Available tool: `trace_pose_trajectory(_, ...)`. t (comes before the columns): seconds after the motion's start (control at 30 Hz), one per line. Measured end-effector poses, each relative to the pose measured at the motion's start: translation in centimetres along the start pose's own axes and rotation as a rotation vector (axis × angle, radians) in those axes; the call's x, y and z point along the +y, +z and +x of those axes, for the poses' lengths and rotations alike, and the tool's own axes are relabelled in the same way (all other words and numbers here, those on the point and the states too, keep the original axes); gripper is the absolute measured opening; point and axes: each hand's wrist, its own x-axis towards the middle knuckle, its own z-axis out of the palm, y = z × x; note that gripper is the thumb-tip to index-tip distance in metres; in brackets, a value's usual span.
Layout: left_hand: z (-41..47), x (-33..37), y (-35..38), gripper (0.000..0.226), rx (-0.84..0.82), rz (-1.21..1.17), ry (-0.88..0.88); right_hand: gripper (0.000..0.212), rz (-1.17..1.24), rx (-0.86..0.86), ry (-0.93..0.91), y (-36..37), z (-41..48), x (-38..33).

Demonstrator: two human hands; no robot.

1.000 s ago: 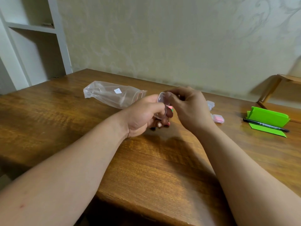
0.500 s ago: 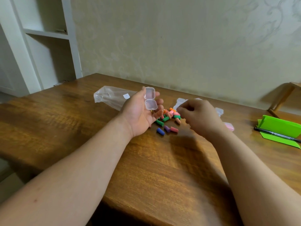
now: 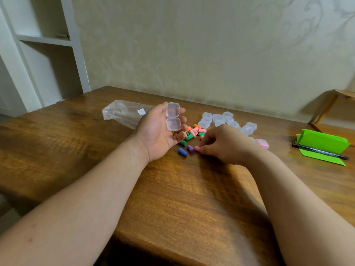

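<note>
now the right fingers (image 3: 208,140) are curled in, and their tips pinch a pink plug (image 3: 197,148). the pink plug lies low on the desk (image 3: 172,198), at the near edge of the plugs. the right hand (image 3: 224,144) rests on the desk behind it.

just left of the pink plug lies a purple plug (image 3: 190,148), and next to that a blue plug (image 3: 182,152). a green plug (image 3: 183,143) lies a bit behind the blue one. farther back is a small pile (image 3: 194,132) of pink, green and orange plugs, all mixed up.

the left fingers (image 3: 182,119) are loose and a little spread, palm up. a small clear box (image 3: 172,117) rests on them with its lid flipped open, so you see two clear squares, one above the other. the thumb stands up beside the lid. the left hand (image 3: 157,131) floats over the desk, just left of the pile.

behind the right hand sits a bunch of clear boxes (image 3: 221,120), close together. one box with pink inside (image 3: 262,144) sits to the right of the hand.

a see-through bag (image 3: 123,114) lies flat on the desk, left of the left hand. far to the right is a folded green card (image 3: 322,144) with a black pen (image 3: 318,151) lying on it.

a white shelf (image 3: 44,39) stands in the far left corner.
</note>
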Motion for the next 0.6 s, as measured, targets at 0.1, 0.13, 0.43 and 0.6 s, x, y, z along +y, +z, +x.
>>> trace_pose_trajectory(0.1,-0.2,0.0,0.1,0.049,-0.021,-0.016,0.003,0.010,0.024,0.058,0.006,0.0,0.0,0.0)
trace_pose_trajectory(0.13,-0.3,0.0,0.2,0.049,-0.031,-0.022,0.002,0.010,0.032,0.104,0.002,0.0,0.0,0.1)
trace_pose_trajectory(0.43,-0.4,-0.5,0.4,0.060,-0.138,0.055,-0.052,0.004,0.275,0.510,-0.273,0.4,-0.5,-2.1)
trace_pose_trajectory(0.6,-0.8,-0.5,0.5,0.057,-0.276,0.089,-0.035,0.003,0.147,0.460,-0.336,2.1,-0.3,-3.1)
